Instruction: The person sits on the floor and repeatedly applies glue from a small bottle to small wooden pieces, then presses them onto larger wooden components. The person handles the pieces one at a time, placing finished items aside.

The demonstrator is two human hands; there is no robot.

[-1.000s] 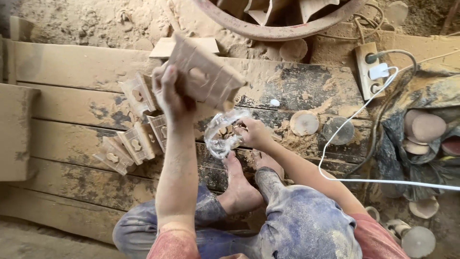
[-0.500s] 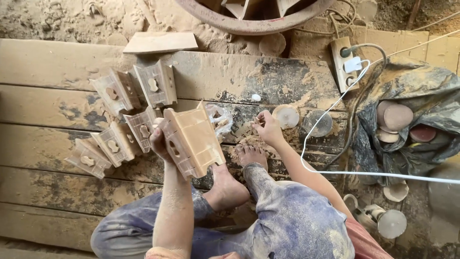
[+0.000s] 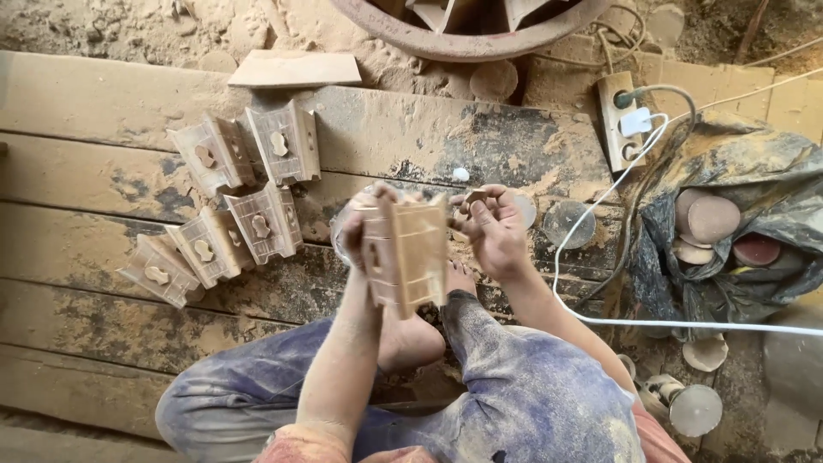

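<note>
My left hand (image 3: 364, 227) grips a pale carved wooden block (image 3: 410, 253) with grooved ridges, held upright in front of me above my bare feet. My right hand (image 3: 493, 230) is beside the block's right edge, fingers pinched on a small dark piece (image 3: 477, 196) that is too small to identify. A clear plastic bag (image 3: 343, 225) shows just behind my left hand. On the dusty planks to the left lie several similar wooden blocks (image 3: 257, 221), each with a keyhole-shaped cutout.
A power strip (image 3: 619, 120) with a white cable (image 3: 600, 319) lies at the upper right. A dark cloth with round sanding discs (image 3: 716, 219) is at the right. A large round rim (image 3: 471, 39) is at the top. A flat wooden board (image 3: 296, 69) lies nearby.
My left hand brought the wooden block down and in toward me, turning it upright. My right hand left the plastic bag and rose beside the block holding a small piece.
</note>
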